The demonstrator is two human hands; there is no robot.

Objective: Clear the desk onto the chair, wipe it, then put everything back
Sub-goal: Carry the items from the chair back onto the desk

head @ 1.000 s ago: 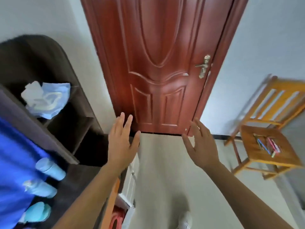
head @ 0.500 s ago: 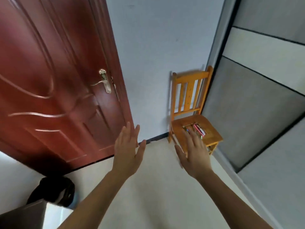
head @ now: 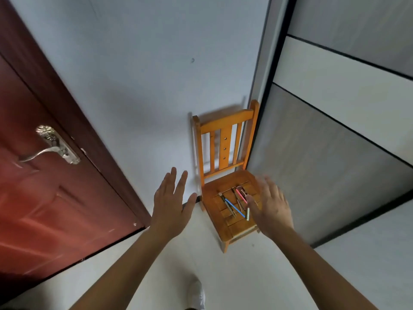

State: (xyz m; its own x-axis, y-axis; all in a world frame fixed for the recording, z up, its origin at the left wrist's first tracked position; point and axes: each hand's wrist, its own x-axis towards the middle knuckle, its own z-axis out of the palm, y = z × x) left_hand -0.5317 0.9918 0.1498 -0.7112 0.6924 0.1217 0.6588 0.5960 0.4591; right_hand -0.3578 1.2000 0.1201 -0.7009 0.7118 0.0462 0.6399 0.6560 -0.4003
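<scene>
A small orange wooden chair (head: 223,139) stands against the white wall in the corner. Several pens (head: 234,201) in blue, pink and grey lie scattered on its slatted seat. My right hand (head: 271,206) is stretched out with straight fingers over the right side of the seat, close above the pens, holding nothing. My left hand (head: 172,201) is raised to the left of the chair with its fingers spread, also holding nothing. The desk is out of view.
A dark red door (head: 44,175) with a metal handle (head: 52,145) fills the left side. Grey wardrobe panels (head: 335,142) rise right of the chair. A white shoe (head: 196,294) shows on the pale floor below.
The view has swung right, away from the desk and door, onto the chair, which is now nearer. Both hands have stayed raised with straight fingers; the right one now reaches over the seat.
</scene>
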